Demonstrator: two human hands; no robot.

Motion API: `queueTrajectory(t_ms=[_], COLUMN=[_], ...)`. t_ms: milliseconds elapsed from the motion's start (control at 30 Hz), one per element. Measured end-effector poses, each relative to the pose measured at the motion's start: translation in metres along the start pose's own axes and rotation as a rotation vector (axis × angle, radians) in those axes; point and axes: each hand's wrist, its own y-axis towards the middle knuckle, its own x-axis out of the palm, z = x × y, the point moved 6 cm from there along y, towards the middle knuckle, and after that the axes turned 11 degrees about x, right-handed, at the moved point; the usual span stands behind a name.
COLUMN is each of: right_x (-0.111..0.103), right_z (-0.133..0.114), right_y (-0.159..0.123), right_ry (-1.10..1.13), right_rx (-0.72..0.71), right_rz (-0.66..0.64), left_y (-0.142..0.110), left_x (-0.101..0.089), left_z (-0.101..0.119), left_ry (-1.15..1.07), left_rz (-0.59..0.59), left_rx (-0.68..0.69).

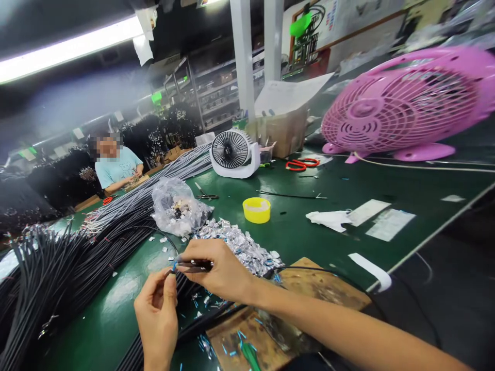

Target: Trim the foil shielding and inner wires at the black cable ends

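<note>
Right forearm (309, 317) lies nearest the camera, leading to the right hand (218, 268), its grip closed round one dark hand tool (195, 266). One left hand (157, 304) pinches a dark cable end (169, 273) between thumb and fingers; one blue wire (174, 265) shows between the two grips, by the tool's tip. For clean work, I would judge, the pinch should be firm and close behind the wire, the tool square to it, so that no strand is nicked.

Counted, largest first: one green desk (294, 242) beneath the grips; two fans beyond them, a pink fan (410, 103) far right and a white fan (232, 152); one clear bag (176, 206) just beyond; one yellow ring (257, 210) beyond the right grip; foil scraps (240, 247) nearer, too many to count.
</note>
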Motion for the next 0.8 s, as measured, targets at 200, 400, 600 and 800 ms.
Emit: queueTrajectory(t_ms=[200, 400, 600, 800], right_x=[0.002, -0.002, -0.002, 0.000], right_z=[0.000, 0.003, 0.005, 0.000], right_y=[-0.003, -0.002, -0.001, -0.004], right_ry=[-0.065, 0.121, 0.183, 0.088], right_rx=[-0.062, -0.004, 0.054, -0.006], right_rz=[0.009, 0.047, 0.013, -0.006], left_y=[0.000, -0.001, -0.001, -0.002], left_x=[0.001, 0.001, 0.000, -0.001], left_z=[0.009, 0.015, 0.036, 0.049], left_ry=[0.008, 0.045, 0.276, 0.427], left_rz=[-0.035, -0.021, 0.042, 0.115], left_rx=[0.019, 0.064, 0.337, 0.436])
